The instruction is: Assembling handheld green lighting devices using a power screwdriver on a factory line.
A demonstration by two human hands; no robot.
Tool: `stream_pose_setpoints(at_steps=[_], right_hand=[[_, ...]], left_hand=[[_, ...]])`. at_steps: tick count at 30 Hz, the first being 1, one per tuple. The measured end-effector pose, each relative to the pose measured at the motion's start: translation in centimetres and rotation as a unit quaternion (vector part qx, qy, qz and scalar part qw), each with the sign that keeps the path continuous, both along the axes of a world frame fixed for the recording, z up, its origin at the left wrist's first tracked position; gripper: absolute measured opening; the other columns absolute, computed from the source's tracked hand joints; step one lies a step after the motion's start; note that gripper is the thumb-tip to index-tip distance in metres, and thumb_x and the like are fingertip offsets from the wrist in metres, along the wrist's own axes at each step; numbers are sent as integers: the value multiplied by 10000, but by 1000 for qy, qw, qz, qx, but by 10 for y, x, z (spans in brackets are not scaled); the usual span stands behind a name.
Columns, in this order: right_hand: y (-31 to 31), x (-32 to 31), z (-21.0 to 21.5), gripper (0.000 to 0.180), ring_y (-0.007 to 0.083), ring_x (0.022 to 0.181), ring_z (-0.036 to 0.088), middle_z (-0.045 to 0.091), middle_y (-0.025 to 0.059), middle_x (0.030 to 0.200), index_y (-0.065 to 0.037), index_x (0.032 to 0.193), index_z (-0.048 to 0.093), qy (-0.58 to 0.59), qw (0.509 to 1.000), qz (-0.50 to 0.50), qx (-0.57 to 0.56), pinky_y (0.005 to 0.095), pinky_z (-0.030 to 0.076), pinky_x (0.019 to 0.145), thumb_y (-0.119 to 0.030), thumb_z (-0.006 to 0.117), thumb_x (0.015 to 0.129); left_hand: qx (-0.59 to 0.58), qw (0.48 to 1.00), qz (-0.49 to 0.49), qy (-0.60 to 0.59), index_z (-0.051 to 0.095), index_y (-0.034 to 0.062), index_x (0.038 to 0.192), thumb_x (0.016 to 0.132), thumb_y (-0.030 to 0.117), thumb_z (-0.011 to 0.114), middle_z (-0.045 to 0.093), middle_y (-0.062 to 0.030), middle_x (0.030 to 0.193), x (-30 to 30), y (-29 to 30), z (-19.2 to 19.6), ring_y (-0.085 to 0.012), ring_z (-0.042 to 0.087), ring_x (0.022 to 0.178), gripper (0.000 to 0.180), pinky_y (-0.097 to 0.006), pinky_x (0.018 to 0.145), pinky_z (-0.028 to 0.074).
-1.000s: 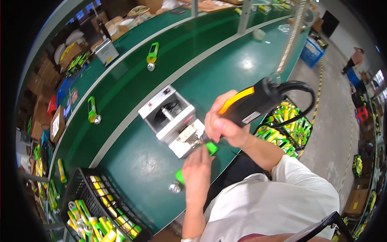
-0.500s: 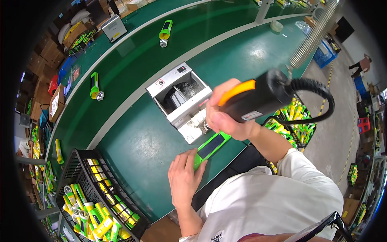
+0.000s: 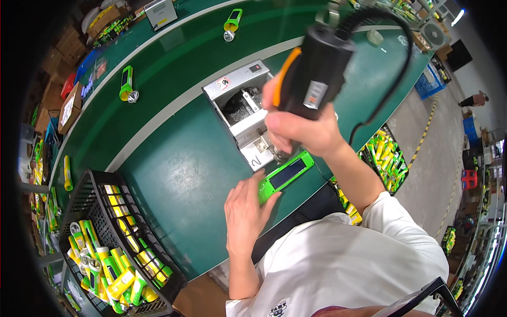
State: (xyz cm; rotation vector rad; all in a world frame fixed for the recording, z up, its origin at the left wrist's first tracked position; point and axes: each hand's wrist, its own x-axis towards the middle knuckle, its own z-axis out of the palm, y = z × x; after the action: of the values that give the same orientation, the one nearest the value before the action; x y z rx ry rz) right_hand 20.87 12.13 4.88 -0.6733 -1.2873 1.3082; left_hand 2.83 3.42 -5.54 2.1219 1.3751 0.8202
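Observation:
My right hand is closed round a black electric screwdriver with an orange lever and a thick black cable. The tool tilts down toward the far end of a bright green flashlight housing, which bears a dark solar panel. My left hand grips the near end of that housing, thumb on one side and fingers on the other, on the green bench. Whether the screwdriver's bit touches the housing is hidden behind my right hand. Just beyond stands a grey metal screw feeder, its open tray holding loose small screws.
A black plastic crate of yellow and green flashlights stands at the left. Another crate of them sits at the right beyond my arm. Single flashlights lie along the conveyor belt. A coil spring holds the screwdriver from above.
My right hand has swung the screwdriver more upright, its tip now over the housing's far end rather than at the feeder. My left hand still holds the housing.

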Motion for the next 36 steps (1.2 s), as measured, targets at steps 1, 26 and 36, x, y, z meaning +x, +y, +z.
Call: stream_pose_setpoints(at_steps=[1,26,36], right_hand=[[-6,-1,-2,271,138,452,524,541,75,627,33,1083,499,1,1000,7,5,291,456,447,6,667,872],[-22,-16,-47,270,98,548,546,582,53,693,4,1067,501,-49,996,36,61,266,473,509,-36,694,882],[-34,-14,-44,192,123,673,630,657,44,790,-50,937,622,-175,979,74,69,268,495,612,-81,771,820]], left_hand=[[-3,1000,0,8,651,49,1216,787,241,855,721,-103,1021,0,-1,-1,-283,667,972,512,-405,816,500],[-9,1000,5,18,651,54,1199,766,217,869,720,-81,999,-2,-3,-5,-261,665,977,512,-392,809,462],[33,999,-33,-9,638,45,1184,778,162,834,690,-115,994,-6,-4,-13,-304,649,901,466,-415,777,470]])
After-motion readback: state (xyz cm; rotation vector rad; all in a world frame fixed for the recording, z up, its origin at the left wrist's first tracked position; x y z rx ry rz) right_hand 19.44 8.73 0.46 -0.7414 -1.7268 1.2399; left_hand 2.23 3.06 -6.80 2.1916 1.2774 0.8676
